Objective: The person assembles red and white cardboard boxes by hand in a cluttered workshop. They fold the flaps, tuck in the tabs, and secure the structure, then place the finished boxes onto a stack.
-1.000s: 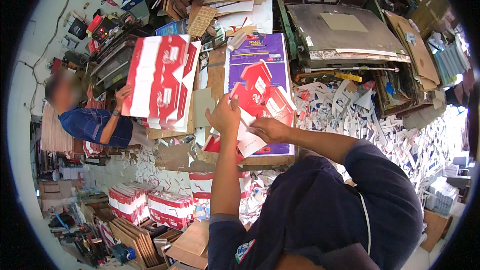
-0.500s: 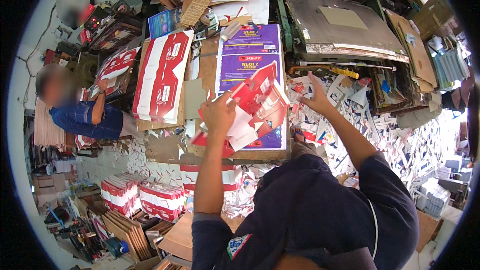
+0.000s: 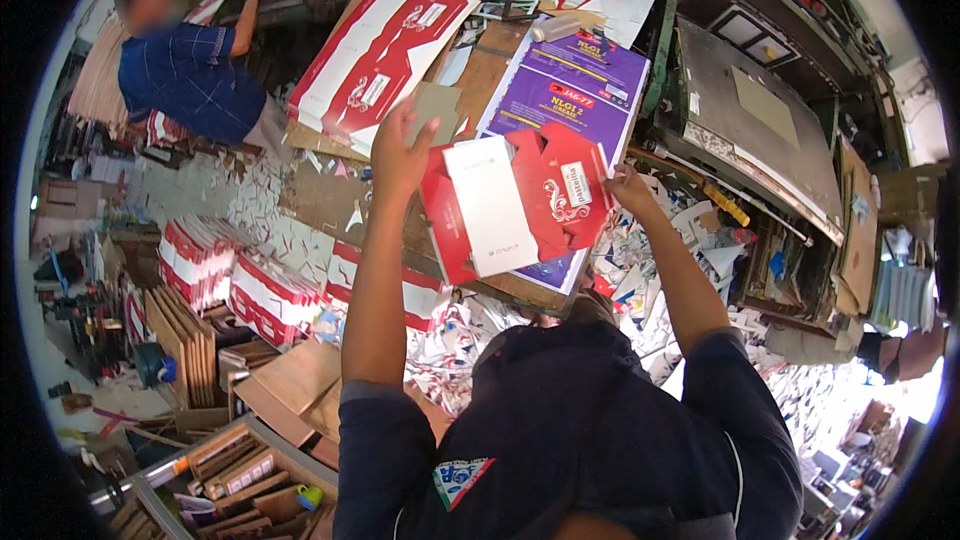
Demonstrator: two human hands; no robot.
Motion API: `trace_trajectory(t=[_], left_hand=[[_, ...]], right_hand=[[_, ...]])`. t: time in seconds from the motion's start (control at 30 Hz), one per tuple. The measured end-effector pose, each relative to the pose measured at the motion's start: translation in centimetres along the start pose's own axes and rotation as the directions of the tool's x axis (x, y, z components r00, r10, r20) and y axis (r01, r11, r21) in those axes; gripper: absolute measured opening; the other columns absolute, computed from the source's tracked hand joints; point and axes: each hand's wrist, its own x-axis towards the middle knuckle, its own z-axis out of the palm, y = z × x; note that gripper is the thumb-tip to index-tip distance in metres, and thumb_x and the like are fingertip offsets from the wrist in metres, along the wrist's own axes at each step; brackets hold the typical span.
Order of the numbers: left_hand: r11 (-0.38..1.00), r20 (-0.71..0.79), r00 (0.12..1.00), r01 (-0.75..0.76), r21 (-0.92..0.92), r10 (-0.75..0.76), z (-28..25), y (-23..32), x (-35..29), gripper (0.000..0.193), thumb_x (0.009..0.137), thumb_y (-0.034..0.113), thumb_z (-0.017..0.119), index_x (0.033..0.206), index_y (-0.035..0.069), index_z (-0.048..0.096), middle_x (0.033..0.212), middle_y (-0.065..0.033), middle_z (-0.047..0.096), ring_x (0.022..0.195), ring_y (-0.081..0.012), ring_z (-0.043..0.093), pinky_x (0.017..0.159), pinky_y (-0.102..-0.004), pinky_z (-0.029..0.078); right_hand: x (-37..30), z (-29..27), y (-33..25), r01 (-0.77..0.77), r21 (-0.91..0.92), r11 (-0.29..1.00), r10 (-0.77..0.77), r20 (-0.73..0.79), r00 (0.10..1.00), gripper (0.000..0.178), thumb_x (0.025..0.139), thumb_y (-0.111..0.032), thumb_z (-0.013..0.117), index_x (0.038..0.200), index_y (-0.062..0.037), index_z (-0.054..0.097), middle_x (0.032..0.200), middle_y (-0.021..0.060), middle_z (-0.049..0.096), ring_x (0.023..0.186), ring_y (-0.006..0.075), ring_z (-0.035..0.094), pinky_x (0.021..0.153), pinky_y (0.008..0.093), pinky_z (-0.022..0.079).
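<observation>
A red and white die-cut carton blank [image 3: 492,208] lies over the near part of the worktable, on top of a purple printed sheet [image 3: 545,100]. My right hand [image 3: 630,190] has its fingers closed on the blank's right edge. Just off the blank's upper left corner is my left hand [image 3: 402,152], fingers spread and holding nothing. Beyond it rests a stack of red and white printed sheets [image 3: 385,55]. A grey board [image 3: 437,110] lies partly hidden behind my left hand.
A large press with a flat metal plate [image 3: 765,120] stands at the right. Paper scraps [image 3: 690,240] cover the floor around it. Bundles of red and white blanks [image 3: 270,285] stand at the lower left. A co-worker in a blue shirt [image 3: 185,80] stands at the far left.
The blank has turned flat with its white panel up. My right hand, open before, has closed on its right edge; my left hand has let go and spread. The view has swung left.
</observation>
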Motion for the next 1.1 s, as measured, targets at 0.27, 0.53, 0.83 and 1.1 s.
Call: trace_trajectory(t=[0.27, 0.53, 0.83, 1.1], left_hand=[[0.752, 0.068, 0.757, 0.653, -0.084, -0.65, 4.0, -17.3, -21.7, 0.081, 0.09, 0.051, 0.074, 0.144, -0.004, 0.046, 0.128, -0.0245, 0.063, 0.117, -0.0309, 0.064, 0.097, -0.0389, 0.051], [0.839, -0.027, 0.844, 0.535, 0.104, -0.535, 11.5, -16.2, -20.9, 0.074, 0.086, 0.052, 0.075, 0.13, -0.006, 0.06, 0.125, -0.025, 0.065, 0.115, -0.037, 0.064, 0.099, -0.0437, 0.05], [0.614, -0.004, 0.615, 0.787, 0.055, -0.788, 12.4, -17.7, -18.6, 0.076, 0.08, 0.061, 0.075, 0.123, -0.001, 0.065, 0.12, -0.0261, 0.063, 0.114, -0.0422, 0.06, 0.097, -0.0505, 0.049], [0.519, -0.055, 0.517, 0.838, -0.169, -0.854, 10.1, -13.1, -16.9, 0.052, 0.082, 0.043, 0.083, 0.105, -0.002, 0.071, 0.089, -0.0139, 0.073, 0.084, -0.0202, 0.069, 0.077, -0.0356, 0.055]], right_hand=[[1.3, 3.2, 5.2, 0.057, -0.009, 0.998, -0.057, -0.101, 0.993, 0.082, 0.081, -0.031, 0.077, 0.143, 0.0101, 0.043, 0.132, 0.0276, 0.06, 0.116, 0.03, 0.064, 0.099, 0.0369, 0.05], [6.3, 4.4, 9.2, -0.043, -0.075, 0.996, 0.041, -0.029, 0.999, 0.084, 0.079, -0.046, 0.074, 0.136, 0.0122, 0.052, 0.137, 0.0334, 0.056, 0.127, 0.0404, 0.057, 0.107, 0.042, 0.045], [2.7, 3.2, -2.4, -0.351, 0.002, 0.936, 0.348, 0.134, 0.928, 0.064, 0.077, -0.039, 0.08, 0.115, 0.0094, 0.063, 0.096, 0.0147, 0.071, 0.08, 0.0225, 0.069, 0.069, 0.0381, 0.057], [2.2, 2.2, -0.4, -0.134, 0.257, 0.957, 0.016, 0.414, 0.91, 0.055, 0.09, -0.02, 0.077, 0.133, -0.0003, 0.052, 0.122, 0.0161, 0.068, 0.106, 0.0224, 0.068, 0.092, 0.0365, 0.056]])
